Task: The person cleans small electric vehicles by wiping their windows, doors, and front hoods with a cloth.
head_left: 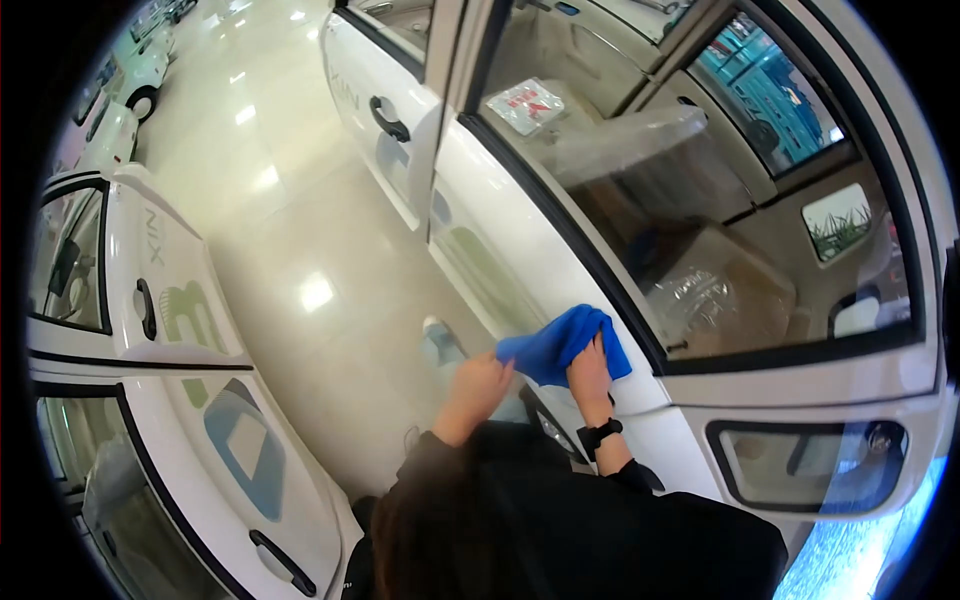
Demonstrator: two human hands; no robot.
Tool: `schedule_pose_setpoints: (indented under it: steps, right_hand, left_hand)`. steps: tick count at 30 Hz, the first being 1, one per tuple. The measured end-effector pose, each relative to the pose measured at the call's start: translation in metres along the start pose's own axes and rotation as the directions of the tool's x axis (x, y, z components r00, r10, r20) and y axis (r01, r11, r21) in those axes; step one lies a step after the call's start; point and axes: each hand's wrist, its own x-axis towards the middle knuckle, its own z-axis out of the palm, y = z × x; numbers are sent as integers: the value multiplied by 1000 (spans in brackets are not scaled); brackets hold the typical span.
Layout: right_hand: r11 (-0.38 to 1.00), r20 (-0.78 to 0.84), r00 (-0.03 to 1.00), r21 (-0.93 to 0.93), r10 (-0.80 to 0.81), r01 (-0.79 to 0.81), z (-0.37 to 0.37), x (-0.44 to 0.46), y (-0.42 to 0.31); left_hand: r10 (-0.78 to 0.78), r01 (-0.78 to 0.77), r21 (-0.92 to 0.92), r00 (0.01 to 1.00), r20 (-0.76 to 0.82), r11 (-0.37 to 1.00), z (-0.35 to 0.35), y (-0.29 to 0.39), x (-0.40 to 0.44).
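Observation:
A blue cloth (552, 350) is bunched against the white car door (515, 225), just below the window edge. My right hand (590, 372) is closed on the cloth at the door, its fingertips partly hidden in the folds. A black watch (600, 433) is on that wrist. To the left, my left hand (480, 387) pinches the cloth's near corner, a little away from the door panel. The cloth stretches between both hands. Below it shows part of a dark door handle (545, 412), mostly covered by my arms.
Another white car (180, 300) with black handles stands close on the left, across a narrow strip of shiny floor (300, 270). Through the window, a plastic-wrapped seat (640, 145) and a cardboard box (735, 275) show. More cars (130, 95) stand farther back.

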Motion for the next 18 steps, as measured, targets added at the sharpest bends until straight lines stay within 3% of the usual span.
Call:
schedule_pose_setpoints:
  steps: [2,5,10,13,16,18]
  right_hand:
    - [997,215,976,52,46,-58,-8,31,-32]
    - [996,268,961,-39,-61,74,0,75,-55]
    - [997,202,977,19,-75,73,20,168,-107]
    - [990,49,990,50,-132,130,33,227,-140]
    - [983,33,988,115,-150,145,60,286,-168]
    - [975,1,989,163,-151,149,72,322,-193]
  left_hand:
    - [30,-46,-94,986,-164,995,-21,-21,21]
    - [-77,78,1,989,-123,997,-41,-60,58]
    - [-175,177,54,984,-39,983,-104,-120,139]
    - [-142,154,139,986,-90,978,-143,-153,184]
    - [-213,231,152,969,-127,961,-185,-182,225]
    - [-165,198,186,970,-181,962,-207,-203,247]
